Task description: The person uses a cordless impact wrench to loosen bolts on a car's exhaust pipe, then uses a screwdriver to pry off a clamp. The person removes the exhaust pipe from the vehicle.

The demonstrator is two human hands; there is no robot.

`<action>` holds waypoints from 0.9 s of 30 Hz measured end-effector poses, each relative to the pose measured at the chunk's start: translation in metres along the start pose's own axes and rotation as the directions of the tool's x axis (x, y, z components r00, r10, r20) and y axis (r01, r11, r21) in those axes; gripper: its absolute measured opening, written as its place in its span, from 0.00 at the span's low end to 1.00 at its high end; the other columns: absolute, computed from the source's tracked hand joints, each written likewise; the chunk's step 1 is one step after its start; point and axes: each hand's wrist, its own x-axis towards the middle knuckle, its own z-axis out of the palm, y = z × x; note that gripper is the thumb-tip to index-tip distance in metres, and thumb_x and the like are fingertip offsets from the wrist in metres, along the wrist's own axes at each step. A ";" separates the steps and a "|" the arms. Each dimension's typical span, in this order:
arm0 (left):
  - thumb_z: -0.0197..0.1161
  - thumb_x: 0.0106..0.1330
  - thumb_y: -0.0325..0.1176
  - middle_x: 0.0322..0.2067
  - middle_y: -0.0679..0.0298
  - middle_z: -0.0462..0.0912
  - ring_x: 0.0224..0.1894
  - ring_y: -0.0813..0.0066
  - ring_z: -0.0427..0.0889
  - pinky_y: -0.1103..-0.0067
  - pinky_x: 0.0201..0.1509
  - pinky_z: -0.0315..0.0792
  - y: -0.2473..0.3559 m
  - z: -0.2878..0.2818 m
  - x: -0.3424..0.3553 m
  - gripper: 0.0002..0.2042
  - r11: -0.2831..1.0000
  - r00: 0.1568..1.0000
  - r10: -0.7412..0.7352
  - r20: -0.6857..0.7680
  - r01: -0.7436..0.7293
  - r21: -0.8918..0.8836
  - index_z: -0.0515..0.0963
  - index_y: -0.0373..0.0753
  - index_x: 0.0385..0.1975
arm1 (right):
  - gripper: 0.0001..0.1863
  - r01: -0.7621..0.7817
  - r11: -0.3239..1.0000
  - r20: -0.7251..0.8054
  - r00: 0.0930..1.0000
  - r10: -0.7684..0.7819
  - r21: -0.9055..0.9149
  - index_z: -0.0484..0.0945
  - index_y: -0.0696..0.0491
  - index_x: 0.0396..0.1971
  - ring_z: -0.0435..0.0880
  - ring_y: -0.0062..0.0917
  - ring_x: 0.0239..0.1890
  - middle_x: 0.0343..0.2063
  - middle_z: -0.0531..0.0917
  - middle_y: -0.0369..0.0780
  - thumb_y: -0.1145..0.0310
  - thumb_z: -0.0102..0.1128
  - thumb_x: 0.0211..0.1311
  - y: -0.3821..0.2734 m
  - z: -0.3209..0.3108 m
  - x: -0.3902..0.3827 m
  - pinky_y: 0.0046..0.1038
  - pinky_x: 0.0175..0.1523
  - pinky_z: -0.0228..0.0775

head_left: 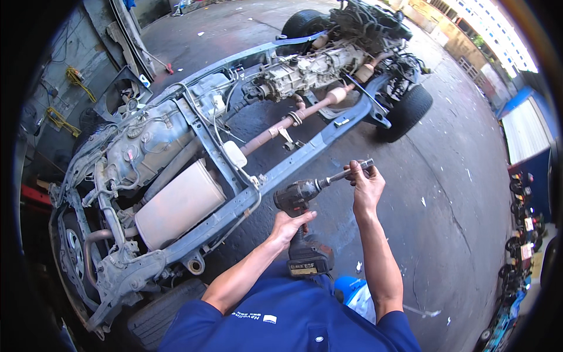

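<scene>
Our left hand (286,227) grips the driver (299,196), and our right hand (368,188) pinches the socket (368,163) at its front end. Beyond our grip runs the frame (328,138), with the muffler (179,205) to our left and a tyre (410,114) farther off right.

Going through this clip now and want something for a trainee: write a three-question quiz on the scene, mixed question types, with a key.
1. True or false: the person's left hand grips the black cordless power tool by its handle.

2. Where are the right hand's fingers?
A) On the tool's black battery
B) On the slim silvery metal shaft at the tool's front
C) On the person's blue shirt

3. Fill in: in this view, the large beige metal canister lies to the ____ of the power tool.

Key: 1. True. 2. B. 3. Left.
</scene>
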 end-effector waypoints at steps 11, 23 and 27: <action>0.80 0.55 0.38 0.21 0.67 0.79 0.17 0.75 0.77 0.78 0.20 0.72 0.014 -0.070 0.319 0.14 0.961 0.825 -0.277 -0.493 0.247 -0.126 0.81 0.39 0.33 | 0.39 -0.420 0.839 0.051 0.885 0.463 -0.347 0.71 0.61 0.65 0.79 0.40 0.61 0.58 0.80 0.52 0.40 0.57 0.71 0.316 0.062 0.349 0.43 0.64 0.70; 0.79 0.55 0.41 0.21 0.68 0.76 0.19 0.75 0.76 0.76 0.22 0.73 -0.043 -0.177 0.547 0.18 0.823 0.591 -0.560 -0.581 0.477 -0.308 0.80 0.41 0.40 | 0.56 -0.722 0.201 -0.665 0.690 0.286 -0.662 0.43 0.64 0.75 0.75 0.50 0.62 0.63 0.68 0.56 0.34 0.52 0.67 0.532 0.143 0.476 0.56 0.61 0.72; 0.80 0.55 0.42 0.21 0.68 0.76 0.19 0.75 0.77 0.75 0.22 0.73 -0.049 -0.187 0.565 0.18 0.781 0.552 -0.613 -0.565 0.533 -0.327 0.80 0.42 0.39 | 0.54 -0.714 0.213 -0.679 0.700 0.221 -0.667 0.45 0.62 0.75 0.74 0.50 0.65 0.63 0.69 0.57 0.33 0.50 0.67 0.535 0.146 0.473 0.52 0.63 0.71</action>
